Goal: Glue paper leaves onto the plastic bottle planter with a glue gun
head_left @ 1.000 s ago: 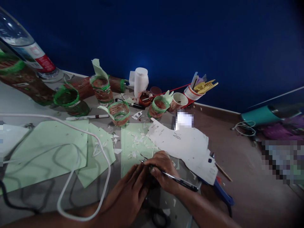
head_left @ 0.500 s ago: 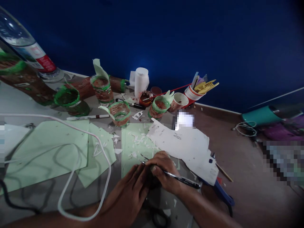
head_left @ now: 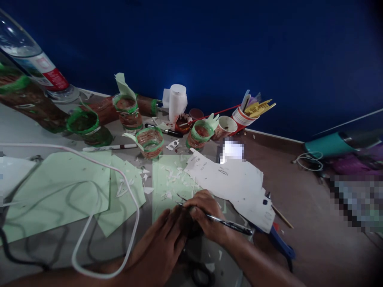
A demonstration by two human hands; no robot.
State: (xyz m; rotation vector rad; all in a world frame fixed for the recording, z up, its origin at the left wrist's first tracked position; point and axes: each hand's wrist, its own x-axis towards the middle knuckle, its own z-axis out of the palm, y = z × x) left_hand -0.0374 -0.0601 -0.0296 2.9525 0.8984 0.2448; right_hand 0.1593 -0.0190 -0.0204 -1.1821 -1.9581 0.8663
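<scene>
My right hand (head_left: 206,215) is closed round a black pen (head_left: 229,224), whose rear end slants down to the right. The pen's writing end shows just past my fingers, low over a light green sheet of paper (head_left: 167,163). Against it lies my left hand (head_left: 164,235), palm down with the fingers stretched out at the sheet's lower edge. A short dark line runs on the sheet by the pen tip. White paper scraps (head_left: 176,175) are scattered over the green sheet. Beside my right hand lies an irregularly cut white sheet (head_left: 233,177) with small pen marks.
Painted cups with green rims, such as one cup (head_left: 149,141), stand along the back. A white cable (head_left: 137,207) loops over green paper (head_left: 66,187) at left. Black scissor-like handles (head_left: 203,274) lie near the front. A blue-handled tool (head_left: 281,245) sits right, and a bottle (head_left: 44,67) far left.
The view has shifted very slightly. Both hands and the pen stay almost in the same place.
</scene>
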